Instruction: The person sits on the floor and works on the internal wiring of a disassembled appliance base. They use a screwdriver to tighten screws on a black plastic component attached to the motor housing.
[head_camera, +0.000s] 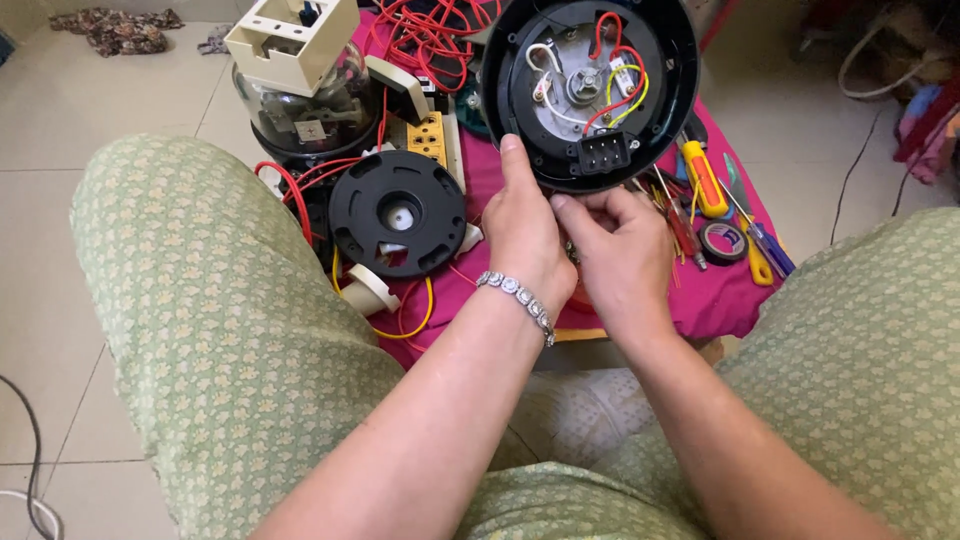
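I sit on a pale tiled floor (60, 150), my knees in green patterned cloth spread to either side. Between them lies a pink cloth (720, 300) that carries the parts. Over its far edge I hold up a round black appliance base (590, 90), its open underside turned to me, with red, yellow and white wires and a black plug socket showing inside. My left hand (525, 235) grips its lower left rim, thumb pressed up along the edge; a silver bracelet (517, 303) sits on that wrist. My right hand (622, 255) is closed on the bottom rim just beside the left, fingers curled under. At the cloth's left edge rest a clear domed housing with a cream block on top (295, 90) and a flat black disc (398, 212). Near the right edge lie a yellow-handled screwdriver (705, 180) and a small roll of dark tape (722, 241). A bundle of red wire (430, 35) lies at the far edge.
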